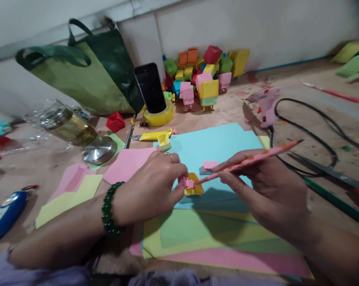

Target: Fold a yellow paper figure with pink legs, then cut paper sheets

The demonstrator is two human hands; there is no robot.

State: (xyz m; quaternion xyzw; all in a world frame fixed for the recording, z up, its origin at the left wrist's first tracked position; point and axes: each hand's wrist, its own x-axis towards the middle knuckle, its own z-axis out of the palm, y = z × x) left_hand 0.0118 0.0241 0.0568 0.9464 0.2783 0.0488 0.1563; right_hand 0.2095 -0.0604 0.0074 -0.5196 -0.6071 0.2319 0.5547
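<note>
My left hand [151, 184], with a green bead bracelet [109, 208] at its wrist, is closed, pinching a small folded pink paper piece [190, 183] between thumb and fingers. A pink pencil [250, 159] lies in the grip of my right hand [271, 188]; its dark point is turned up to the right. The pencil's other end reaches the pink piece; whether they touch is hard to tell. Just under that piece is a small yellow paper shape [197, 190]. Beyond it, a small pink paper block [210, 165] rests on blue paper [229, 147].
Several folded paper boxes [209, 89] stand at the back. A phone [151, 87] leans on a yellow tape roll [161, 115], near a yellow cutter [155, 135]. At left are a glass tea bottle [69, 123] and bag [87, 75]; at right, a glue gun [267, 105] and scissors [325, 169].
</note>
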